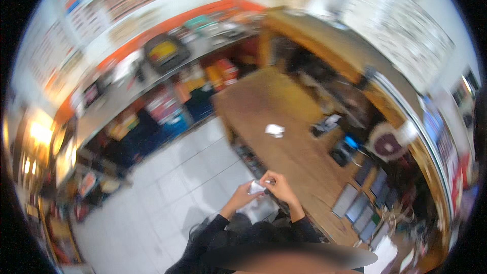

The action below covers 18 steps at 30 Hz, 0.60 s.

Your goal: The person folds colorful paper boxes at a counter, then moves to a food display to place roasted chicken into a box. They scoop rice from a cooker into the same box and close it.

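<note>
Close to my body, at the near edge of the brown wooden table (274, 96), both hands meet around a small white piece that looks like paper or tissue (255, 187). My left hand (241, 197) is closed on its left side. The bent fingers of my right hand (280, 187) pinch at its right edge; exactly what lies between these fingertips is too small to make out. Ahead on the tabletop lies a crumpled white piece (274, 130), apart from both hands.
Several flat dark and grey devices (345, 200) lie at the table's right, near tangled cables (395, 218). Behind them stands a white-and-maroon roll (386, 141). A grey counter (116, 96) with a black case (165, 53) runs along the left wall. White tiles cover the floor (167, 198).
</note>
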### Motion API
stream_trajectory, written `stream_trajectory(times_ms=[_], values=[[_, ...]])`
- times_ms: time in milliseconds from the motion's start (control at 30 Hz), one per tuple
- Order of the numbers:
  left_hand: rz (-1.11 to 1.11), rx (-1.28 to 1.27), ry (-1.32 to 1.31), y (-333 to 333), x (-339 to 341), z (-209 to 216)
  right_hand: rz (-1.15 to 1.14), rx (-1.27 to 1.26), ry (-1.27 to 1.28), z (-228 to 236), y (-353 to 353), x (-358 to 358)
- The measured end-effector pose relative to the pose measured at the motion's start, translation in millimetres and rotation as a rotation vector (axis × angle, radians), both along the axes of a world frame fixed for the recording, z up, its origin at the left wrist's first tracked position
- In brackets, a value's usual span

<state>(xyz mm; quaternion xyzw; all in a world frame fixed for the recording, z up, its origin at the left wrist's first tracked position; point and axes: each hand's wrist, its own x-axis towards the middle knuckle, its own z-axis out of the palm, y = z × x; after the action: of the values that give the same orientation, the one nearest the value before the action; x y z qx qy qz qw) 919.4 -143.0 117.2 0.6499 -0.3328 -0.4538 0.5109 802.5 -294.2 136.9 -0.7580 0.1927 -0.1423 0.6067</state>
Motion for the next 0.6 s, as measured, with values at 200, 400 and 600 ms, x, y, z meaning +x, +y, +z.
stream_trajectory(times_ms=[200, 400, 600], values=[[0.601, -0.042, -0.125, 210.7, 109.8, 29.7, 0.310, 0.198, -0.082, 15.0, 102.2, 181.6], [1.129, -0.379, -0.031, 290.6, 135.8, 35.5, 0.782, 0.238, 0.037, 10.7, 183.5, 290.7], [1.463, -0.123, -0.173, 368.0, 194.7, 4.1, 0.895, 0.285, 0.109, -40.6, 276.7, 397.0]])
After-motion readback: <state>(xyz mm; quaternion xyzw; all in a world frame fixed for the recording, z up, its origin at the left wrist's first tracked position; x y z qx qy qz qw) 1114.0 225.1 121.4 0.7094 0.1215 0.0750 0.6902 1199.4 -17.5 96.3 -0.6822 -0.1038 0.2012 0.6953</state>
